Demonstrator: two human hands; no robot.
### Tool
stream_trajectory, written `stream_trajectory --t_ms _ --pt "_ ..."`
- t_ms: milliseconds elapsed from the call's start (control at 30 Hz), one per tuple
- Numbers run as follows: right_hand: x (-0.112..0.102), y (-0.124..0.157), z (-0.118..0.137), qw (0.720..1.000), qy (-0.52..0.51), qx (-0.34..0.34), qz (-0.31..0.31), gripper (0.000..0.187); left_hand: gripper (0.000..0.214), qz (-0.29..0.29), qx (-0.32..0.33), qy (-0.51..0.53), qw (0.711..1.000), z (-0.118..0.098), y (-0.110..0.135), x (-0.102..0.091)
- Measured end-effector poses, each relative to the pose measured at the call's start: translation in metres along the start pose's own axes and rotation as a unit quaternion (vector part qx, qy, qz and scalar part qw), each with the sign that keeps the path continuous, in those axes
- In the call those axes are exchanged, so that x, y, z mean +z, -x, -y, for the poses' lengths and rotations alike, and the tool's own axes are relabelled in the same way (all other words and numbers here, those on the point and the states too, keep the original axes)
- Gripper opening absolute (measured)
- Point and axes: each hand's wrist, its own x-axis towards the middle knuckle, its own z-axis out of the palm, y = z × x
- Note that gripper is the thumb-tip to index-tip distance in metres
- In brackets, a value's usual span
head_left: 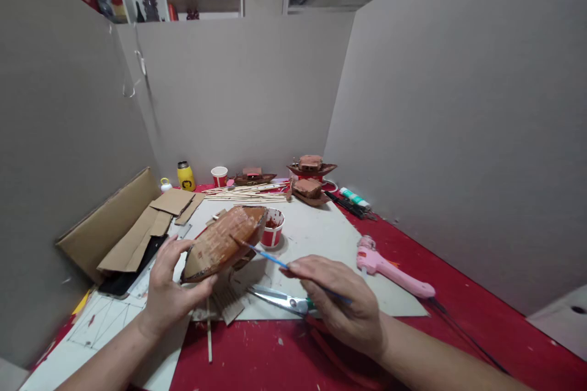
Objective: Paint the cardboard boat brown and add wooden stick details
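Observation:
My left hand (172, 290) grips the near end of a brown cardboard boat hull (227, 241), held tilted on its side above the table. My right hand (342, 305) pinches a thin blue-handled paintbrush (275, 259); its tip rests on the hull's painted side. Just behind the hull stands a red-and-white paper cup (274, 229) with reddish-brown paint in it.
Scissors (279, 299) lie under my right hand. A pink glue gun (392, 269) lies on the red tabletop (458, 305) at the right. Cardboard sheets (137, 232) are stacked at the left. Wooden sticks (247, 193), finished model boats (309, 177), a yellow bottle (186, 176) and another cup (219, 176) stand at the back. Grey partition walls surround the table.

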Motion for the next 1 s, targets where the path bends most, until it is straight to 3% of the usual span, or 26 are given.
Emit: stream_trajectory --t_ms 133,233,500,667,800,867,1000 --pt "-0.007 0.005 -0.016 0.987 0.02 0.105 -0.117 0.035 0.045 -0.013 0.04 0.006 0.999 -0.001 -0.001 -0.001" --pt "-0.006 0.008 -0.022 0.978 0.022 0.157 -0.136 0.03 0.046 -0.008 0.052 0.014 0.999 -0.002 -0.001 -0.002" --pt "0.006 0.012 -0.004 0.995 -0.017 0.091 -0.046 0.045 0.05 0.002 0.059 0.018 0.998 0.0 0.0 -0.001" --pt "0.005 0.008 0.002 0.998 -0.02 0.053 -0.01 0.049 0.049 -0.006 0.052 0.013 0.999 -0.001 0.003 -0.002" --pt "-0.001 0.005 0.006 0.998 -0.035 -0.01 0.053 0.048 0.046 -0.011 0.036 0.01 0.999 -0.002 0.003 -0.002" --pt "-0.004 0.004 0.005 0.998 -0.033 -0.021 0.041 0.047 0.046 -0.013 0.031 0.01 0.999 -0.002 0.002 -0.002" --pt "-0.009 0.003 0.0 0.996 -0.015 0.045 -0.071 0.041 0.045 -0.018 0.017 0.009 1.0 -0.003 0.001 -0.004"
